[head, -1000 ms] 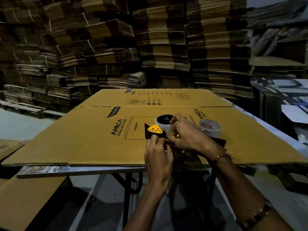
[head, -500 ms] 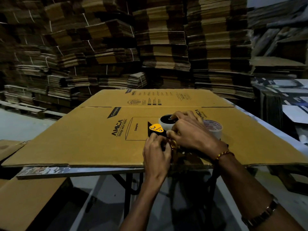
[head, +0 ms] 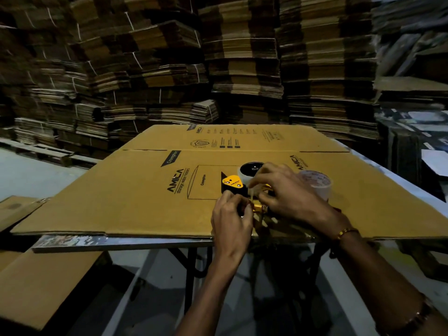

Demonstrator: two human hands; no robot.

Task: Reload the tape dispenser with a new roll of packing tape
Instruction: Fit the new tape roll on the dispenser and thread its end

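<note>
Nearby, a spare tape roll stood behind the right hand; the tape dispenser was gripped by both hands, left hand fingers pinched, on flattened cardboard.

My left hand & right hand pinching at yellow-black tape dispenser mid-frame, roll on it, spare tape roll just right, flattened carton underneath, cardboard stacks along top

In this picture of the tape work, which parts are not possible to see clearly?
- Head view: the tape dispenser handle and lower body, hidden under both hands.
- Head view: the tape end's path, covered by the right hand.
- Head view: what the left hand pinches, hidden by its fingers.
- Head view: the spare tape roll, partly behind the right hand.
</note>
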